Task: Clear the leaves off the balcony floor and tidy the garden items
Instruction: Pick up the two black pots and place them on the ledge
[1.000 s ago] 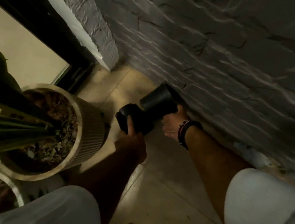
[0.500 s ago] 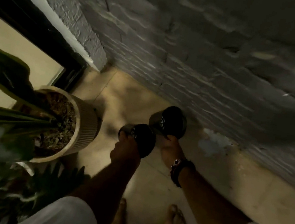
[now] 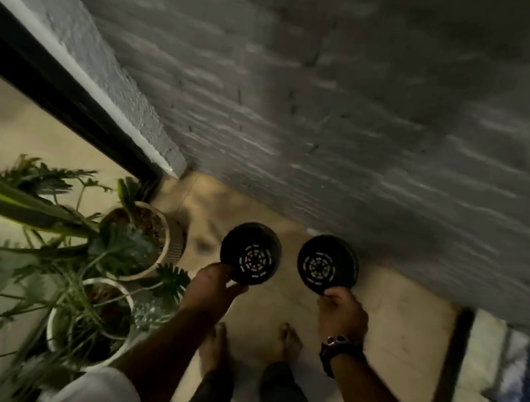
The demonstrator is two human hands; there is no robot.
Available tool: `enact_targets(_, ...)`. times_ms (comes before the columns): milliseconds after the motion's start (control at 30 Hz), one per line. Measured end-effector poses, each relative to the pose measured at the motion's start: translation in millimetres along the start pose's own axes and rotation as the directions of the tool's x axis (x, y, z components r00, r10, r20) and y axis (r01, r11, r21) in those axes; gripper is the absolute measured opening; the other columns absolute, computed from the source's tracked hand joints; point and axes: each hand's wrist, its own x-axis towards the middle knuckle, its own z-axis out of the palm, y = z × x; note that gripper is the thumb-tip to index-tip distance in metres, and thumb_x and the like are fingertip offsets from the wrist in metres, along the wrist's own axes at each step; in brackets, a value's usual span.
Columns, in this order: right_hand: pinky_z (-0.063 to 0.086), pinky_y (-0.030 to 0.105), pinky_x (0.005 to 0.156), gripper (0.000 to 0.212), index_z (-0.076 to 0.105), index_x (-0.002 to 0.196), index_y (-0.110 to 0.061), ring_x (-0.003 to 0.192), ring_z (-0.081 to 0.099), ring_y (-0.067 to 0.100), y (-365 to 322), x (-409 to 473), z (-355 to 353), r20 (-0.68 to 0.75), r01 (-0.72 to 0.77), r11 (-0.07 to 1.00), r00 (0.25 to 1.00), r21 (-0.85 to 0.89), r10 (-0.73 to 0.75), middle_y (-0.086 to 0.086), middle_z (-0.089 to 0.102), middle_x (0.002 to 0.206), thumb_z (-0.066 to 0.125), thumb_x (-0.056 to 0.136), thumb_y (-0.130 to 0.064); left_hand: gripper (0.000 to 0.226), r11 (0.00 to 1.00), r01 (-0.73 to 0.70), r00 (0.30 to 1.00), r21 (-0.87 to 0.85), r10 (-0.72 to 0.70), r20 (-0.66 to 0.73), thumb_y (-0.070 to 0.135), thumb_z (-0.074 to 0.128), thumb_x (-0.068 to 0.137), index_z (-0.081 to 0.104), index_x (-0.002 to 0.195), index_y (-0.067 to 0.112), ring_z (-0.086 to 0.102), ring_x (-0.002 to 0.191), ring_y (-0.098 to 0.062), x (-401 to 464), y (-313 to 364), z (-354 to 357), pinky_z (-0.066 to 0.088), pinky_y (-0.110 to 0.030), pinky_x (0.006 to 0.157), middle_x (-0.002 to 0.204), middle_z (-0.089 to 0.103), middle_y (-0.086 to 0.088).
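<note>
I hold two empty black plastic pots above the beige balcony floor (image 3: 406, 326). My left hand (image 3: 214, 287) grips the rim of the left black pot (image 3: 249, 253), and I look into it at its slotted bottom. My right hand (image 3: 342, 308), with a dark band on the wrist, pinches the rim of the right black pot (image 3: 328, 264), which is turned the same way. The two pots are apart, side by side. My bare feet stand on the tiles below them. No loose leaves show on the floor in this dim, blurred view.
A grey textured stone wall (image 3: 335, 125) runs along the far side. A ribbed beige planter (image 3: 162, 244) and a white planter (image 3: 90, 322) with leafy plants stand at the left beside a black door frame (image 3: 67, 94). A dark strip and blue things lie at the right edge.
I have stood up from a crouch by the wall. The two pots rose with my hands, moved apart and turned so that I see their slotted bottoms.
</note>
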Motion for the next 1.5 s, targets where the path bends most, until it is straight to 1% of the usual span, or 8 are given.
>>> enact_targets(167, 0.042, 0.023, 0.069, 0.008, 0.072, 0.084, -0.016, 0.079, 0.056, 0.014, -20.3, -88.4, -102.0, -0.004, 0.068, 0.997, 0.998, 0.039, -0.068, -0.002, 0.060, 0.086, 0.073, 0.077, -0.012, 0.016, 0.966, -0.221, 0.975, -0.134, 0.223, 0.000, 0.024, 0.086, 0.071, 0.077, 0.084, 0.021, 0.064, 0.089, -0.001, -89.6, 53.2, -42.2, 0.051, -0.012, 0.074, 0.099, 0.070, 0.010)
enact_targets(367, 0.038, 0.009, 0.058, 0.024, 0.061, 0.070, -0.025, 0.067, 0.054, -0.006, -30.1, -177.6, -172.7, -0.147, 0.109, 0.966, 0.986, 0.237, -0.075, -0.021, 0.054, 0.075, 0.080, 0.071, -0.010, 0.029, 0.843, -0.535, 0.844, -0.057, 0.537, 0.007, 0.018, 0.088, 0.069, 0.068, 0.073, 0.039, 0.069, 0.088, -0.003, -152.6, 86.1, -94.5, 0.057, -0.019, 0.072, 0.123, 0.057, 0.018)
enact_targets(533, 0.049, 0.028, 0.071, 0.023, 0.061, 0.066, -0.031, 0.076, 0.061, 0.013, -37.2, -221.4, -173.9, -0.232, -0.005, 0.935, 0.968, 0.354, 0.093, -0.016, 0.060, 0.074, 0.080, 0.070, -0.019, 0.026, 0.763, -0.645, 0.755, -0.035, 0.644, 0.127, 0.023, 0.086, 0.072, 0.067, 0.073, 0.040, 0.070, 0.076, 0.000, -166.7, 103.8, -120.7, 0.051, -0.009, 0.065, 0.142, 0.038, 0.027)
enact_targets(667, 0.042, 0.013, 0.063, 0.037, 0.057, 0.061, -0.035, 0.075, 0.060, 0.013, -30.4, -255.6, -167.1, -0.423, 0.020, 0.928, 0.894, 0.372, 0.151, -0.001, 0.067, 0.083, 0.086, 0.064, -0.012, 0.030, 0.634, -0.773, 0.614, -0.004, 0.750, 0.245, 0.024, 0.084, 0.075, 0.063, 0.070, 0.045, 0.068, 0.079, -0.003, -174.8, 124.4, -137.5, 0.041, -0.002, 0.061, 0.136, 0.036, 0.028)
enact_targets(833, 0.045, 0.020, 0.068, 0.025, 0.063, 0.068, -0.030, 0.081, 0.063, 0.014, -8.0, -291.1, -172.2, -0.434, -0.053, 0.845, 0.840, 0.533, 0.326, -0.005, 0.069, 0.086, 0.085, 0.068, -0.017, 0.019, 0.518, -0.849, 0.453, -0.107, 0.816, 0.358, 0.063, 0.075, 0.066, 0.063, 0.080, 0.059, 0.068, 0.082, 0.004, -176.6, 144.8, -131.2, 0.051, -0.016, 0.068, 0.134, 0.057, 0.011)
enact_targets(933, 0.046, 0.025, 0.070, 0.023, 0.065, 0.069, -0.025, 0.081, 0.067, 0.015, 15.2, -309.5, -179.4, -0.451, -0.063, 0.765, 0.776, 0.641, 0.441, -0.004, 0.071, 0.084, 0.086, 0.067, -0.017, 0.021, 0.469, -0.880, 0.405, -0.072, 0.821, 0.402, 0.062, 0.074, 0.057, 0.064, 0.075, 0.055, 0.067, 0.101, -0.011, -183.3, 163.8, -99.5, 0.053, -0.024, 0.080, 0.121, 0.067, 0.000)
enact_targets(1100, 0.041, 0.020, 0.062, 0.022, 0.065, 0.068, -0.022, 0.079, 0.065, 0.011, 55.9, -345.1, -200.3, -0.478, -0.064, 0.674, 0.655, 0.736, 0.584, -0.007, 0.069, 0.079, 0.086, 0.068, -0.014, 0.022, 0.366, -0.929, 0.288, -0.058, 0.811, 0.510, 0.062, 0.068, 0.055, 0.061, 0.072, 0.052, 0.062, 0.086, -0.002, -229.2, 201.3, -51.8, 0.055, -0.029, 0.074, 0.102, 0.058, 0.014)
enact_targets(1500, 0.044, 0.021, 0.058, 0.024, 0.062, 0.070, -0.014, 0.072, 0.066, 0.008, 184.5, -449.8, -233.1, -0.478, -0.044, 0.524, 0.349, 0.851, 0.806, -0.005, 0.069, 0.081, 0.086, 0.068, -0.013, 0.029, 0.074, -0.950, -0.141, -0.302, 0.763, 0.630, 0.041, 0.081, 0.056, 0.061, 0.071, 0.026, 0.058, 0.104, 0.006, -372.9, 246.8, 96.1, 0.057, -0.026, 0.075, 0.122, 0.055, 0.023)
